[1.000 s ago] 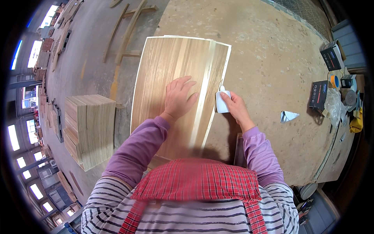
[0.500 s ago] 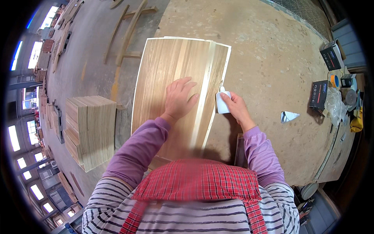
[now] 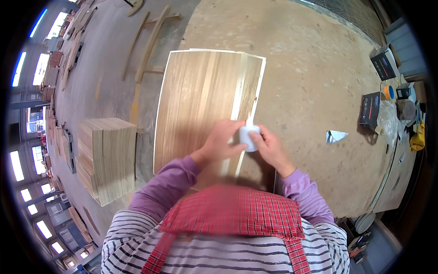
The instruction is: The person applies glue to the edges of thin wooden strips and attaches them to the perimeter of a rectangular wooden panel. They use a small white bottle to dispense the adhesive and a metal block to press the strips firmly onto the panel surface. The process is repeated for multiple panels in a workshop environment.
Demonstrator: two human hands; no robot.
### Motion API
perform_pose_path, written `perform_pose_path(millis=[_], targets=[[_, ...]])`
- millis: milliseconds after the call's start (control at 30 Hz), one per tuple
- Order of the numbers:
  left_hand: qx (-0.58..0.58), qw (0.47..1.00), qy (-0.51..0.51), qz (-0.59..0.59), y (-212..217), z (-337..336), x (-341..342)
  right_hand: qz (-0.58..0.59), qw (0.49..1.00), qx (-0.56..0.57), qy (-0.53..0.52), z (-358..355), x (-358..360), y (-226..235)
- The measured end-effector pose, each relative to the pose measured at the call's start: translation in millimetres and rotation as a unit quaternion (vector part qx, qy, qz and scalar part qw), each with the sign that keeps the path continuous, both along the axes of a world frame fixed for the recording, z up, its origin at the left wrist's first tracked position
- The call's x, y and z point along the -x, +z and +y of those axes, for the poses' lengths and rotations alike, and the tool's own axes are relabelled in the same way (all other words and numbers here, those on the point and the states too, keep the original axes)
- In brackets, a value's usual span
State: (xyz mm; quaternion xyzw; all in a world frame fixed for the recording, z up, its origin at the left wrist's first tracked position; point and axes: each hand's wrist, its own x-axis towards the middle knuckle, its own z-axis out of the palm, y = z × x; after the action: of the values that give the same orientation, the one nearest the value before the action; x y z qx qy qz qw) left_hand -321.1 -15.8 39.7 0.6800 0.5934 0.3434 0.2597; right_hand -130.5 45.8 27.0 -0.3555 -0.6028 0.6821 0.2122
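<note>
Both hands, the left hand (image 3: 222,139) and right hand (image 3: 270,147), pinch a small white bottle (image 3: 248,137) between them, just over the near edge of the thin wood sheet (image 3: 200,98) on the desk (image 3: 301,73). The bottle looks light and a bit squishy, so a soft grip round its middle seems best.

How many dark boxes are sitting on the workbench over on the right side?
2. One dark box lies at the far right edge of the workbench; the other dark box lies nearer, beside the clutter on the right. More may be hidden among that clutter.
</note>
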Motion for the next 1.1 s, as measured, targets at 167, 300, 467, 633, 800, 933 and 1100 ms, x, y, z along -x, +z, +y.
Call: perform_pose_path(millis=[167,300,467,633,800,933,1100], targets=[[0.221,0.935,-0.001,-0.277,2,-12,-22,-0.050,0.996,-0.076,0.006,-17,-4,16],[0.261,0.923,0.016,-0.282,-8,-17,-25,-0.023,0.999,0.037,-0.014,-10,-36,-1],[0.046,0.913,0.146,-0.378,-21,1,19,-0.195,0.894,-0.053,-0.399,33,-142,-46],[-0.024,0.903,0.277,-0.328,-38,15,82,-0.267,0.712,-0.169,-0.627,55,-266,-61],[-0.024,0.935,0.300,-0.186,-56,12,80,-0.435,0.619,-0.304,-0.579,104,-367,-3],[-0.036,0.949,0.278,-0.147,-54,15,79,-0.521,0.614,-0.217,-0.552,160,-393,41],[-0.055,0.963,0.260,-0.050,-48,18,76,-0.415,0.619,-0.028,-0.667,209,-385,39]])
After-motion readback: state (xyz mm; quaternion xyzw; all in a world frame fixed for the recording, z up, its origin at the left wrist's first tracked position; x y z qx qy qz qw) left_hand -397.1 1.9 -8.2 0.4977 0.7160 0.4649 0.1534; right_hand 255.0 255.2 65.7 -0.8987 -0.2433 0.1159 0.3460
